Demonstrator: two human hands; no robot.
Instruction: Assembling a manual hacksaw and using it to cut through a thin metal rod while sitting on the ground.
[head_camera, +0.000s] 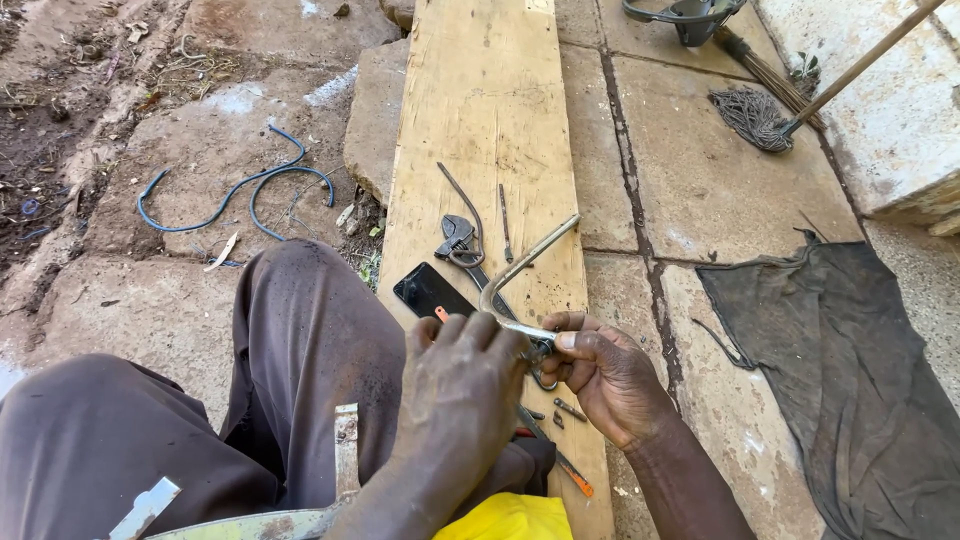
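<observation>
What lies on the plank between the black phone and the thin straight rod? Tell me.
In the head view, an adjustable wrench and part of the bent metal tube lie between the black phone and the thin rod.

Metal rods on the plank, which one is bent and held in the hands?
The bent rod, gripped by both the left hand and right hand. The thin curved wire and short straight rod lie loose on the plank.

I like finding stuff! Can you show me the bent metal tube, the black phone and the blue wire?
bent metal tube (527, 262), head view, on its straight upper arm.
black phone (430, 290), head view, middle of its dark screen.
blue wire (232, 190), head view, middle of its curve.
</observation>
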